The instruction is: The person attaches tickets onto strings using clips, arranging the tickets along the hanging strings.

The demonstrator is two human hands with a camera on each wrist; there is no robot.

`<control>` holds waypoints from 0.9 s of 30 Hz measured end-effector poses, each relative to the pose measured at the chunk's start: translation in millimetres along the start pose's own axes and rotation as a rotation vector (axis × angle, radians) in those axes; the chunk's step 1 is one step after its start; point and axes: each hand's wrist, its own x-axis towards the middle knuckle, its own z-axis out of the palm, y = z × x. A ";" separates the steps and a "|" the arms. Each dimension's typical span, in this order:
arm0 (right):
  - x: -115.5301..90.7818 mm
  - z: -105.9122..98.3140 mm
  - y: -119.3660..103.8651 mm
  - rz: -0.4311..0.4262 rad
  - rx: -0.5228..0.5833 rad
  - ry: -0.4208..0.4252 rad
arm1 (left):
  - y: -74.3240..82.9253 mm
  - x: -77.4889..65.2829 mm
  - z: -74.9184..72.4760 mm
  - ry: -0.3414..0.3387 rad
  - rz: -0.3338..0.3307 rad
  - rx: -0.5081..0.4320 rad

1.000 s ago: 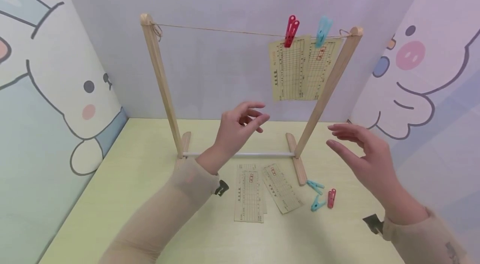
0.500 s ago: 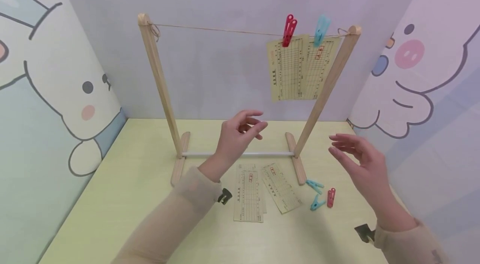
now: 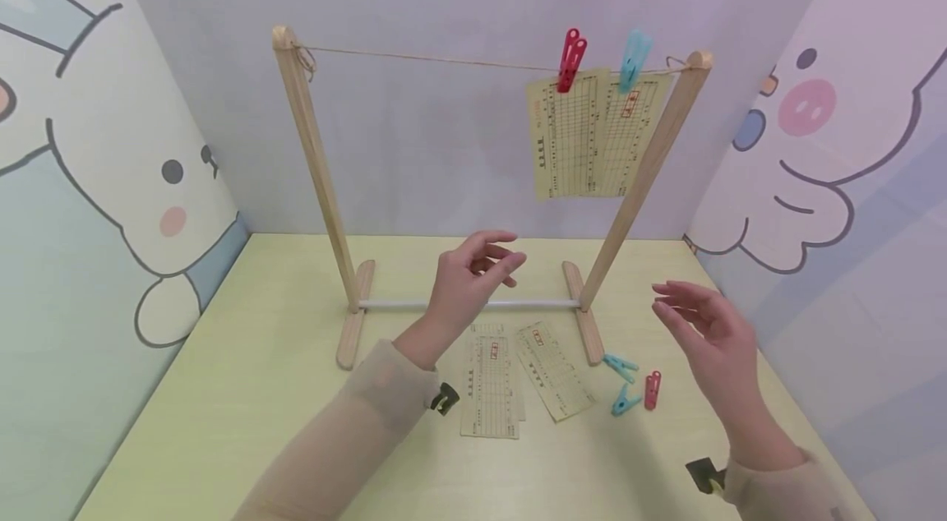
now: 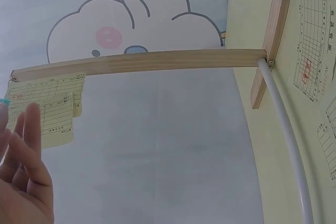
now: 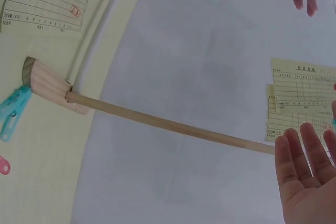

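Note:
My left hand [image 3: 473, 278] hovers in front of the rack's low white rod, fingers loosely bent and holding nothing. Off to the right, my right hand [image 3: 713, 340] is raised over the table with relaxed fingers, also holding nothing. Two printed paper slips hang from the string [image 3: 429, 58]: the left slip [image 3: 565, 139] under a red clothespin [image 3: 570, 62], the right slip [image 3: 636, 143] under a blue clothespin [image 3: 634, 62]. The two slips overlap. In the right wrist view, the right hand's fingers [image 5: 315, 153] appear straight and slightly spread.
Below the rack lie a small pile of slips [image 3: 491, 389] and a slanted slip [image 3: 556, 373]. Two blue clothespins [image 3: 625, 400] and a red clothespin [image 3: 652, 390] lie beside the rack's right foot [image 3: 584, 324]. Wooden posts [image 3: 314, 168] hold up the string.
Both hands have sunk lower, the right one also drifting slightly left. The hanging slips and the things on the table stay as they were.

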 end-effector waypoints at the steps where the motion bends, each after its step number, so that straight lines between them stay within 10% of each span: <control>1: -0.8 0.1 1.3 0.004 0.034 0.003 | -0.6 -0.5 0.1 -0.001 0.001 0.002; 27: -28.4 10.7 38.3 0.293 -0.067 0.082 | -31.3 -22.9 5.4 -0.047 -0.197 0.007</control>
